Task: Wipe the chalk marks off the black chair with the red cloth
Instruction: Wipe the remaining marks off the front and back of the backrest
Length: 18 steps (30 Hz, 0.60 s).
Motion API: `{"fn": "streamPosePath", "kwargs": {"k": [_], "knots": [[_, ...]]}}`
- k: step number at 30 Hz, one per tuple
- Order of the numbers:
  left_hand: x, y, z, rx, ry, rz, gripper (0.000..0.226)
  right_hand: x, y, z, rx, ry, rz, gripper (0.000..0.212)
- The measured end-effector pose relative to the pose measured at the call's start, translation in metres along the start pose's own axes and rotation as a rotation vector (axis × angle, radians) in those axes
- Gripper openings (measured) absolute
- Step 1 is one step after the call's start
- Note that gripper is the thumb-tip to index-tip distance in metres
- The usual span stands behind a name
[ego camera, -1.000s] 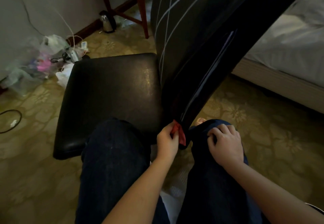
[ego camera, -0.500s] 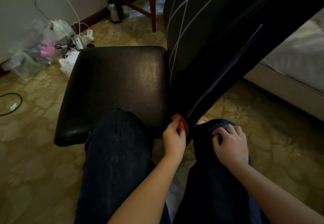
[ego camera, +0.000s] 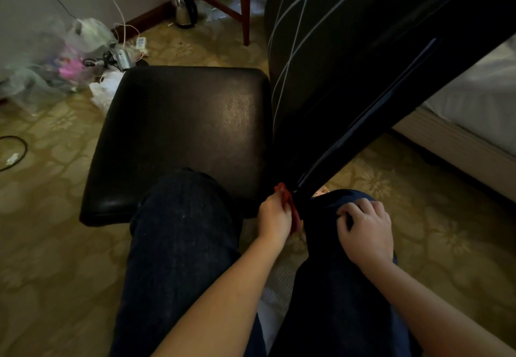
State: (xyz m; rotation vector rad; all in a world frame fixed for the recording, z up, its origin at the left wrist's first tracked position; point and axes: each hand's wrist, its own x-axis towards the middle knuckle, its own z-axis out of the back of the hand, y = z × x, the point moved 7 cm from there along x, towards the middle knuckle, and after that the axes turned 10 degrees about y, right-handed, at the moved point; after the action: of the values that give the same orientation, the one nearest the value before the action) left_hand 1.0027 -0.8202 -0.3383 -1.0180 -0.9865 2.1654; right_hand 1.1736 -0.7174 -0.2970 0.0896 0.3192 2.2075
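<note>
The black chair [ego camera: 184, 133] stands in front of me, its seat to the left and its tall backrest [ego camera: 349, 58] rising to the upper right. White chalk lines [ego camera: 296, 35] cross the backrest's front face. My left hand [ego camera: 275, 218] grips the red cloth [ego camera: 287, 203] and holds it against the bottom of the backrest's near edge, between my knees. My right hand [ego camera: 365, 231] rests on my right knee with its fingers curled into the dark trouser fabric. Most of the cloth is hidden behind my left hand.
A metal kettle [ego camera: 183, 7] and a wooden furniture leg [ego camera: 245, 7] stand by the far wall. Plastic bags [ego camera: 64, 58] and cables lie on the patterned carpet at left. A bed [ego camera: 474, 100] fills the right side. My two legs in dark jeans take up the foreground.
The view has shifted slightly, so the chair sits further right and lower. My left hand with the cloth stays at the backrest's lower edge, moving only slightly. My right hand has not moved.
</note>
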Motion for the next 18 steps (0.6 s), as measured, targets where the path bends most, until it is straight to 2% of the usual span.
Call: {"fn": "streamPosePath", "kwargs": {"k": [6, 13, 18], "knots": [[-0.011, 0.006, -0.003, 0.02, 0.02, 0.035, 0.028, 0.0, -0.005, 0.0, -0.006, 0.022, -0.023, 0.008], [-0.023, 0.0, 0.002, -0.24, -0.185, 0.027, 0.035, 0.0, -0.003, 0.001, 0.015, 0.016, -0.01, 0.008], [-0.014, 0.003, -0.005, -0.268, -0.101, 0.026, 0.038, -0.001, -0.007, 0.002, 0.017, 0.007, -0.012, 0.007]]}}
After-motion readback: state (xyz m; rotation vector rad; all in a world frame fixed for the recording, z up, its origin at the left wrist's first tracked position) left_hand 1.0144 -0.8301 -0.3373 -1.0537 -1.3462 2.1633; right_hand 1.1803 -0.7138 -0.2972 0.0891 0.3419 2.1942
